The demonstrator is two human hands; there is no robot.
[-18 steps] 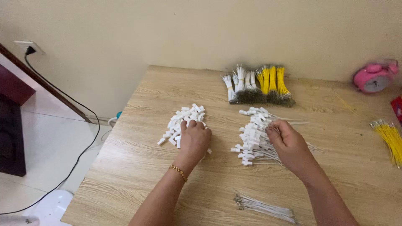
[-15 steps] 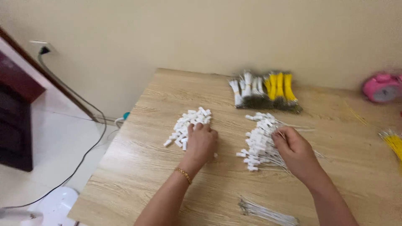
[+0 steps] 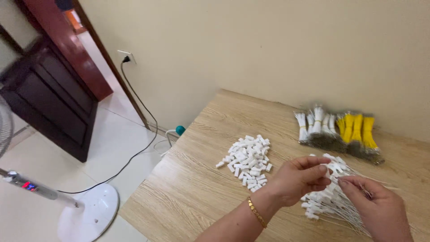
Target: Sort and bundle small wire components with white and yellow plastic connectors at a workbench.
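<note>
My left hand [image 3: 298,177] is raised above the wooden table [image 3: 188,192], its fingertips pinched on a small white connector [image 3: 330,169]. My right hand [image 3: 376,206] meets it from the right and pinches a thin white wire [image 3: 358,181] at that connector. Both hands hover over a heap of white wires with connectors fitted [image 3: 324,201]. A pile of loose white connectors [image 3: 247,161] lies on the table to the left of my left hand. A gold bracelet sits on my left wrist.
Tied bundles of white wires [image 3: 316,127] and yellow wires [image 3: 358,132] lie by the wall at the back. Off the table's left edge stand a white fan base [image 3: 89,210] and a dark wooden cabinet [image 3: 49,98]. A black cable runs from a wall socket [image 3: 126,57].
My left hand has left the loose connector pile and moved right to meet my right hand above the wire heap. The view has swung left, showing more floor.
</note>
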